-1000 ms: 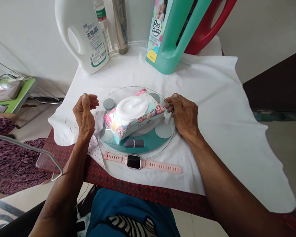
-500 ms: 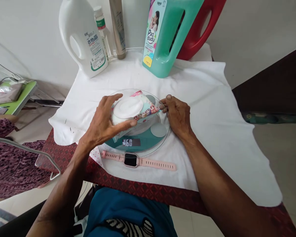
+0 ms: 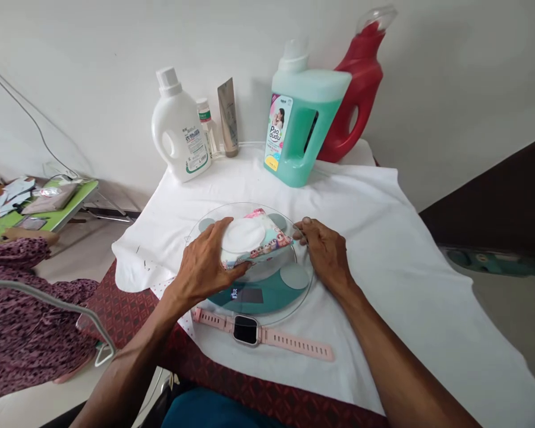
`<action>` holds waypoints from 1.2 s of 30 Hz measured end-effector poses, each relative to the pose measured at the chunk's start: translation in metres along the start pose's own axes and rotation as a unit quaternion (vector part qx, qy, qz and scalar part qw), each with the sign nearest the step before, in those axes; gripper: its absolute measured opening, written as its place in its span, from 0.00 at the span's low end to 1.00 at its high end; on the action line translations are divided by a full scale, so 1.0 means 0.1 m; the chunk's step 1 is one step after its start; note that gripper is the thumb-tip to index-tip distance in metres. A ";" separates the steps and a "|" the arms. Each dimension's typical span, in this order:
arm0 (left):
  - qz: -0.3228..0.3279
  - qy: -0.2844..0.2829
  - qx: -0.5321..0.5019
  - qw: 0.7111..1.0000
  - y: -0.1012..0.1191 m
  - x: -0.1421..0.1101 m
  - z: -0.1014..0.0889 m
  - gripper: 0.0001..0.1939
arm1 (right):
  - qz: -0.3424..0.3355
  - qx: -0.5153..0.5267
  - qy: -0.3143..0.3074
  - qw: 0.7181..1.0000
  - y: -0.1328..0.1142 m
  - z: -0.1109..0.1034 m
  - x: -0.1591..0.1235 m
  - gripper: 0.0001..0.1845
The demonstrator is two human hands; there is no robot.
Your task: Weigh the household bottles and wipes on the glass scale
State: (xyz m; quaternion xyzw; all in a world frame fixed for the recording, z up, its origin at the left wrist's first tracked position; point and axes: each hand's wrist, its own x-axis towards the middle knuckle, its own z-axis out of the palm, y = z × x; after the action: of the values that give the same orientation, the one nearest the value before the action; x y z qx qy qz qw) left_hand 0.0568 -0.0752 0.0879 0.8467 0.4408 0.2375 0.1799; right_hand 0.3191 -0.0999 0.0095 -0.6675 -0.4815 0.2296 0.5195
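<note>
One white jug [image 3: 179,134], one small bottle [image 3: 207,126], one tube [image 3: 229,117], one green jug [image 3: 298,122] and one red jug [image 3: 360,89] stand at the back. Left hand [image 3: 205,264] grips one wipes pack [image 3: 255,239] on the round glass scale [image 3: 274,288]. Right hand [image 3: 324,252], fingers curled, touches the scale's rim just beside the pack. One pink watch [image 3: 261,334] lies in front.

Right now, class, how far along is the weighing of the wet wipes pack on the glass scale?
Done: the wet wipes pack sits on the round glass scale, whose display is lit, digits unreadable. In hand: the left hand grips the pack's near-left side; the right hand rests at the scale's right rim. Left: the detergent bottles stand unweighed behind; the pink smartwatch lies in front.
</note>
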 end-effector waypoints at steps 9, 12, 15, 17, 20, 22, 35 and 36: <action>-0.182 0.112 -0.255 0.943 -0.30 0.33 -0.33 0.31 | 0.016 -0.002 -0.011 1.000 -0.01 0.00 0.01 0.38; -0.197 0.218 -0.180 0.939 -0.59 0.66 -0.48 0.33 | 0.016 -0.010 -0.010 1.000 0.00 0.00 0.02 0.38; -0.218 0.247 -0.065 0.942 -0.96 0.99 -0.55 0.31 | 0.019 -0.015 -0.005 1.000 0.02 0.01 0.03 0.39; -0.234 0.220 -0.017 0.947 -1.18 1.16 -0.54 0.31 | 0.024 -0.010 -0.005 1.000 0.02 0.02 0.04 0.38; -0.248 0.185 0.033 0.950 -1.40 1.29 -0.45 0.32 | 0.023 -0.003 -0.009 1.000 0.02 0.02 0.05 0.38; -0.249 0.159 0.057 0.954 -1.47 1.31 -0.40 0.34 | 0.023 -0.003 -0.009 1.000 0.01 0.02 0.05 0.37; 0.111 0.234 -0.093 0.961 0.09 1.80 0.33 0.20 | 0.017 -0.003 -0.007 1.000 0.05 0.03 0.06 0.36; 0.124 0.200 -0.131 0.963 0.28 1.93 0.47 0.19 | 0.010 -0.005 -0.006 1.000 0.05 0.03 0.05 0.36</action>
State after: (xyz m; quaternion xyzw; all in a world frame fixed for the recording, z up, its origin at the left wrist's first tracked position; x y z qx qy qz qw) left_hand 0.1978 0.0660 0.1104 0.7991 0.3241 0.4784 0.1662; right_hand 0.3211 -0.0938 0.0051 -0.6737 -0.4791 0.2359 0.5108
